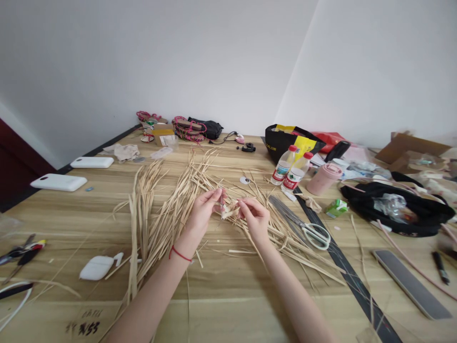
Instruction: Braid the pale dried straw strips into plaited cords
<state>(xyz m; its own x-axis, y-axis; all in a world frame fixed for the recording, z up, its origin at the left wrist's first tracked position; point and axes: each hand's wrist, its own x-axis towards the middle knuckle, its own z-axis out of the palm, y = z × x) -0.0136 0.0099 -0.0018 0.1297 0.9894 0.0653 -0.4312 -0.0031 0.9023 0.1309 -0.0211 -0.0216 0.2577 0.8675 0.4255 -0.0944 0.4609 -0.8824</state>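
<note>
Above the middle of the table, my left hand [204,209] is closed, its fingertips pinching a slim metal tool [222,209] that points downward; its exact kind is too small to tell. My right hand [255,216], just beside it, pinches a small pale piece of straw work [231,208]. Tool and piece meet or nearly meet between the hands; whether they touch I cannot tell. Beneath and around both hands lie long dry straw strips [171,209], spread in loose bundles. A pair of scissors [314,234] with pale handles rests on the strips to the right.
Two water bottles [294,174], a pink cup [324,179] and a green carton [336,208] stand right. Behind them is a black-and-yellow bag [276,145]. An earbud case [96,267] and white power banks [59,182] lie left. A grey flat bar [410,283] sits front right.
</note>
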